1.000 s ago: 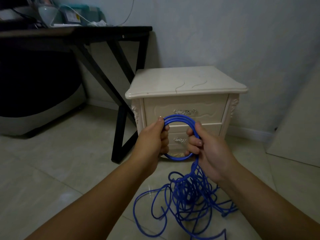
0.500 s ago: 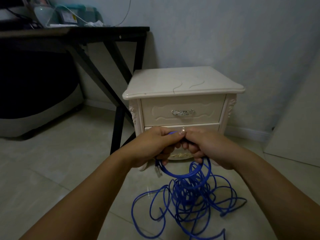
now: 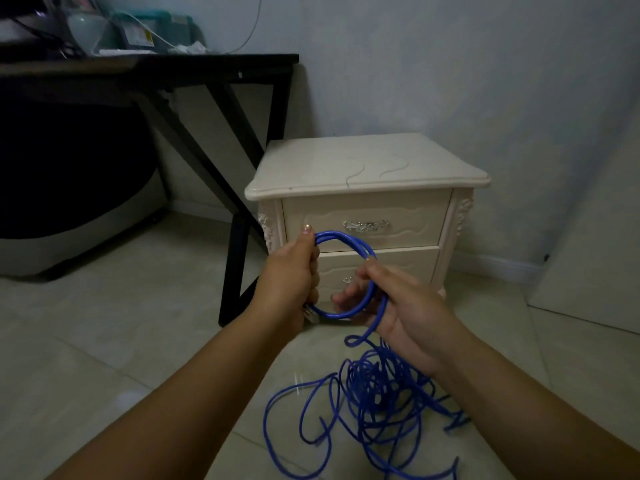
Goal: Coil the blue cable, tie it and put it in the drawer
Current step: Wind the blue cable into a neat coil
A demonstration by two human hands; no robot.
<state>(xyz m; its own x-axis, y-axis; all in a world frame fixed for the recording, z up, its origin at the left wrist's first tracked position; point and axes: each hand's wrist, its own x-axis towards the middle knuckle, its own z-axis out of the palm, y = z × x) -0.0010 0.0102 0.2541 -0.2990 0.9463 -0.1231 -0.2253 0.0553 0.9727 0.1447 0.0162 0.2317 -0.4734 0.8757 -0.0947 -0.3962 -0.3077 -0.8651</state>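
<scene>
Head view first: how far are we with the blue cable [image 3: 375, 379]?

– Only at the beginning, we think. We have a small coil [image 3: 332, 234] of a few turns, held up in front of the nightstand [image 3: 367, 168], about level with its two drawers. By far the bigger part of the cable lies as a loose tangle on the floor [image 3: 104, 323] in front of the nightstand, below our hands.

– And the hands, what do they hold?

– Our left hand [image 3: 287, 278] has its grip closed around the left side of the coil, with the thumb up. One plug [image 3: 309, 313] hangs out just under this hand. Our right hand [image 3: 405, 306] has its fingers curled round the right side of the coil, and the strand that runs down to the tangle passes through this grip.

– So what is left?

– Almost all. We must bring the rest of the tangle onto the coil, turn by turn. Some loops on the floor cross each other, so it may catch. After that comes the tying. We see no tie or strap near the nightstand, so perhaps the cable's own end will serve. Last is the drawer: the upper drawer [image 3: 367, 220] and the lower drawer [image 3: 408, 262] are both shut. The task does not tell us which one, and one of them must be opened first.
</scene>
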